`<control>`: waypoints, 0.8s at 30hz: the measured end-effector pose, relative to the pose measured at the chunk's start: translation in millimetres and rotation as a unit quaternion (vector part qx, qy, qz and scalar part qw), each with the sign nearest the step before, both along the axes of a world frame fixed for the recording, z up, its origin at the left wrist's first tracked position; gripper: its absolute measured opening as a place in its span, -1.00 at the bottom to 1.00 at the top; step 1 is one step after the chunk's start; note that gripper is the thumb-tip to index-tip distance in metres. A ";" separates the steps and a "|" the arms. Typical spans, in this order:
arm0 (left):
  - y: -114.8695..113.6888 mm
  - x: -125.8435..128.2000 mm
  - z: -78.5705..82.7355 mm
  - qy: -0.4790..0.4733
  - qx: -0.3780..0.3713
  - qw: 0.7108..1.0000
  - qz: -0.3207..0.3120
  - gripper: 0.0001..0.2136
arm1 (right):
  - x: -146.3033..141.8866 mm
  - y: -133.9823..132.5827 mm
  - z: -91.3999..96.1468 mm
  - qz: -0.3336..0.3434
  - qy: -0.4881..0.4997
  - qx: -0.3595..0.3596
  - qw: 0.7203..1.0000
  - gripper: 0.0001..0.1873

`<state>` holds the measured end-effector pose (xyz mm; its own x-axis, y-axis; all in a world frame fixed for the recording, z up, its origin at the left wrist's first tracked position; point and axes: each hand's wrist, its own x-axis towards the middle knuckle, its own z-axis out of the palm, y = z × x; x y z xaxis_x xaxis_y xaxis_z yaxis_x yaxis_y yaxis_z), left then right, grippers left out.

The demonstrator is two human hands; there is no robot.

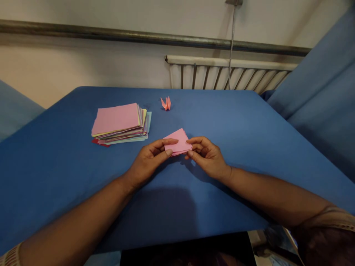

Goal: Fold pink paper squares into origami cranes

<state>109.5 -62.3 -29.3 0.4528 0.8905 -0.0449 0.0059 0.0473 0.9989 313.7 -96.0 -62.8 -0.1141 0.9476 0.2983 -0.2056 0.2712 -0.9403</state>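
Both forearms reach over the table (pixel 249 122); left hand (pixel 148 159) and right hand (pixel 208 155) pinch a folded pink paper (pixel 178 142), its layered edges showing, near the stack (pixel 120 123).

Nothing to read here: the pink sheet (pixel 178 142), the paper stack (pixel 119 122) left of it and the folded figure (pixel 166 103) beyond it show no print, label or number.

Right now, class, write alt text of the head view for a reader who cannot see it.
The left hand and right hand pinch a folded pink paper by its sides over a blue table. A stack of coloured sheets, pink on top, lies to the left; a small orange folded figure stands beyond, before a wall radiator.
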 end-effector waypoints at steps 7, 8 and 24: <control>0.5 -0.6 -1.5 0.033 0.022 0.999 -0.005 -0.59 | 0.0 4.1 1.5 0.016 0.037 -0.040 0.998 -0.76; 0.3 -0.1 -0.7 0.040 0.030 0.999 -0.008 -0.58 | -0.1 4.6 2.0 0.014 0.038 -0.044 0.998 -0.76; -1.2 3.0 -3.7 -0.021 -0.036 0.999 0.015 -0.69 | -2.0 1.7 -2.9 0.010 0.008 -0.024 1.000 -0.77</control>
